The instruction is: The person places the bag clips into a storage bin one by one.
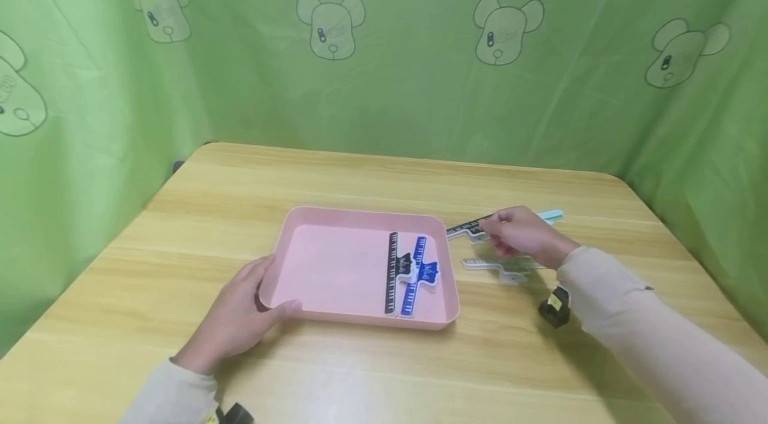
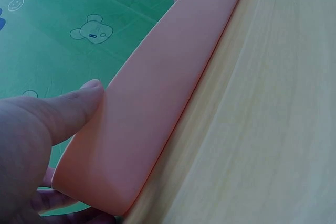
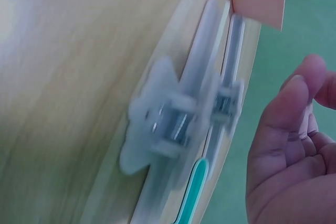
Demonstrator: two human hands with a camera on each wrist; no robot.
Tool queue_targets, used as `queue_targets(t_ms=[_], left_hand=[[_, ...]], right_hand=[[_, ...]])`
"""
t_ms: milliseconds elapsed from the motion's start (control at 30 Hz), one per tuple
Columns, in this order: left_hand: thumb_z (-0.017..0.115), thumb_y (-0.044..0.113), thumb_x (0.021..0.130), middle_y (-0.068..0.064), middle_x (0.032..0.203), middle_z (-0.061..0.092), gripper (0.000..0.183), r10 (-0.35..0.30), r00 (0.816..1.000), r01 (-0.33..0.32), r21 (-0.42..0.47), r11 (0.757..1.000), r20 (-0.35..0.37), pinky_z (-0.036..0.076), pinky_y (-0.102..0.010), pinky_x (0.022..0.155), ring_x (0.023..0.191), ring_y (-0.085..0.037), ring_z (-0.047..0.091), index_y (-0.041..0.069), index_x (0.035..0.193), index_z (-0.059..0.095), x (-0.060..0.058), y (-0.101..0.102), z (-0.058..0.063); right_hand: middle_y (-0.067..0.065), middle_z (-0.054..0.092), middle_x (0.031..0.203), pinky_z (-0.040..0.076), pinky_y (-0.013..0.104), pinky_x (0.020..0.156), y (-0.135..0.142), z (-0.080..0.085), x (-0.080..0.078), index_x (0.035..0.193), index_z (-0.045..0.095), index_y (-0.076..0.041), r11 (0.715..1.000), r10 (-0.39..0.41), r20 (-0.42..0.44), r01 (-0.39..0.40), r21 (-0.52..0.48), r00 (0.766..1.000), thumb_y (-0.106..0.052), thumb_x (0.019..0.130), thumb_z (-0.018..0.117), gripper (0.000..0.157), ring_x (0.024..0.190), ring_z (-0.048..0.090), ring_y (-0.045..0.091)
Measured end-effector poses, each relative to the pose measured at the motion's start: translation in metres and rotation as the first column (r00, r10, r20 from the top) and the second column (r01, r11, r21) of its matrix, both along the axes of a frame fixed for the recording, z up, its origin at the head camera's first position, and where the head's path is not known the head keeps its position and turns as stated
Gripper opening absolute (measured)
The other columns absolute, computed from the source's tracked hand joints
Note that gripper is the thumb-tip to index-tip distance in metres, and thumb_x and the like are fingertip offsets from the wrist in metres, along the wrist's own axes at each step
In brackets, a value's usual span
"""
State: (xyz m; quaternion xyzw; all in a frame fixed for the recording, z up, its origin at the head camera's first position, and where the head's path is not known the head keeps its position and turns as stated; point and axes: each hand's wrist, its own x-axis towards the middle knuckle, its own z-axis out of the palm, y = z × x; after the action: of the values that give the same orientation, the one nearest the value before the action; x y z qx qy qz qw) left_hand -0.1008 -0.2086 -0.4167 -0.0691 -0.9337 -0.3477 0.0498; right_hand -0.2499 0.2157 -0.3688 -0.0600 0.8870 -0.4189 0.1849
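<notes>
My left hand (image 1: 240, 311) grips the near left corner of a pink tray (image 1: 354, 214), its thumb over the front rim and fingers around the outside. Inside the tray lie a black piano-key clip (image 1: 392, 277) and a blue piano-key clip (image 1: 414, 284), side by side at the right end. My right hand (image 1: 522, 234) hovers over another black clip (image 1: 462, 229) right of the tray. In the right wrist view its thumb and fingers are loosely bent, apart from the clips, with nothing visible between them. A white clip (image 1: 495, 267) lies nearer me.
A light-teal clip end (image 1: 551, 215) pokes out beyond my right hand, its rest hidden. Everything stands on a wood-grain table (image 1: 336, 371). A green curtain (image 1: 420, 97) with bear-head prints hangs behind and at both sides.
</notes>
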Motion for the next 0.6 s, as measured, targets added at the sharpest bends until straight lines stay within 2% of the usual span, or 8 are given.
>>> queue_targets(t_ms=[233, 600], left_hand=[[0.073, 0.048, 0.082, -0.024, 0.144, 0.042, 0.090, -0.004, 1.000, 0.004, 0.015, 1.000, 0.000, 0.032, -0.062, 0.105, 0.130, -0.044, 0.040, -0.005, 0.145, 0.036, 0.000, 0.000, -0.001], [0.076, 0.044, 0.082, -0.023, 0.143, 0.044, 0.088, -0.014, 1.000, 0.015, 0.038, 0.999, -0.023, 0.034, -0.061, 0.104, 0.128, -0.043, 0.043, -0.004, 0.145, 0.038, -0.001, -0.001, -0.001]], right_hand=[[0.007, 0.056, 0.082, 0.055, 0.030, 0.068, 0.018, -0.004, -0.007, 0.086, 0.053, -0.002, 0.999, -0.047, 0.027, 0.048, -0.021, 0.999, -0.023, 0.101, 0.050, 0.026, 0.070, 0.057, 0.016], [0.004, 0.057, 0.083, 0.055, 0.028, 0.068, 0.039, -0.008, -0.019, 0.100, 0.054, 0.001, 0.995, -0.097, 0.055, 0.098, -0.019, 0.994, -0.027, 0.102, 0.049, 0.029, 0.069, 0.057, 0.011]])
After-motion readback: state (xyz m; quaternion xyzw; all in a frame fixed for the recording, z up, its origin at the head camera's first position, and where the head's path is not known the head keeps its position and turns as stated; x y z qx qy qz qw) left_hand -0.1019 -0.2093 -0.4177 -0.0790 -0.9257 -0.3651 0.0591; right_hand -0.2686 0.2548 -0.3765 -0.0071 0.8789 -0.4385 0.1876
